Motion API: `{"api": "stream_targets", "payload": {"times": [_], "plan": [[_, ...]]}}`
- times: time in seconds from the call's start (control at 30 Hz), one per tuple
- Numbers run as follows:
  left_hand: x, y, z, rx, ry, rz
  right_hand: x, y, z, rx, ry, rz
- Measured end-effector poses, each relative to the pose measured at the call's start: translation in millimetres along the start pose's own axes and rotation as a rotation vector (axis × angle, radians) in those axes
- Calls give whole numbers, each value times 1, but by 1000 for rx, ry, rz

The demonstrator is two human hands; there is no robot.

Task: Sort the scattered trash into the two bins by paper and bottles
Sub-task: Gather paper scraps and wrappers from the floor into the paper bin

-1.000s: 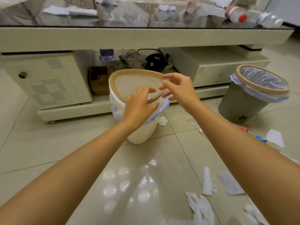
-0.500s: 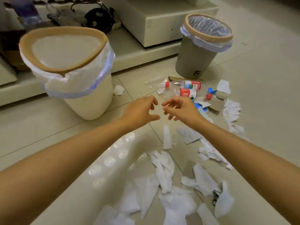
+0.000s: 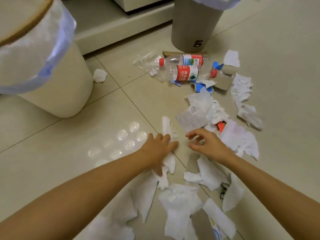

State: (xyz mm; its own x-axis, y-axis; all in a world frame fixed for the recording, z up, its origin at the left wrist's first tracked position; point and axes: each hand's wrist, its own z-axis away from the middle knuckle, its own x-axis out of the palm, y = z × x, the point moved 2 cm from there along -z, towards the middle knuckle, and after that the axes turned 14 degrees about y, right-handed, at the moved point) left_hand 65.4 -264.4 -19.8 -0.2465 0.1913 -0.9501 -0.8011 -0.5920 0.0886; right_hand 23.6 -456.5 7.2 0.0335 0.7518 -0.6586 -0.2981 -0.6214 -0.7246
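Left hand (image 3: 160, 147) flat, fingers spread wide, pressing white tissue strip (image 3: 167, 129) on floor (image 3: 86, 129). Right hand (image 3: 206, 143) just beside, fingers loosely bent, holding nothing. Paper scraps (image 3: 180, 200) scattered near and right. Two bottles (image 3: 183, 73) lying far, by grey bin (image 3: 194, 26). Cream bin (image 3: 52, 80) far left.

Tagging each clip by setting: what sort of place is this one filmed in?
Probably a home living room: a glossy tiled floor, the base of a low cream cabinet, and two lined waste bins, one cream and one grey, with tissue and water bottles scattered about.
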Motion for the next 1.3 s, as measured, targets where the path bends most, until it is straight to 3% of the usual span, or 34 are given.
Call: {"api": "stream_targets", "payload": {"times": [0.2,0.4,0.63,0.77,0.93,1.13,1.3], "plan": [[-6,-5,-5,-40,155,157,6,13,0,17,11,-40],[-26,-29,-6,-253,340,496,-9,11,-14,-67,285,56],[-50,-55,6,-398,454,919,-4,1,-57,-104,208,511],[-51,-64,19,-463,479,927,8,-3,-74,34,115,620],[-48,-68,31,-471,473,881,21,-4,-84,116,149,701],[-48,-77,37,-502,481,856,11,-6,-84,169,293,381],[-64,-83,41,-510,519,849,5,-31,-71,-5,449,252]]}}
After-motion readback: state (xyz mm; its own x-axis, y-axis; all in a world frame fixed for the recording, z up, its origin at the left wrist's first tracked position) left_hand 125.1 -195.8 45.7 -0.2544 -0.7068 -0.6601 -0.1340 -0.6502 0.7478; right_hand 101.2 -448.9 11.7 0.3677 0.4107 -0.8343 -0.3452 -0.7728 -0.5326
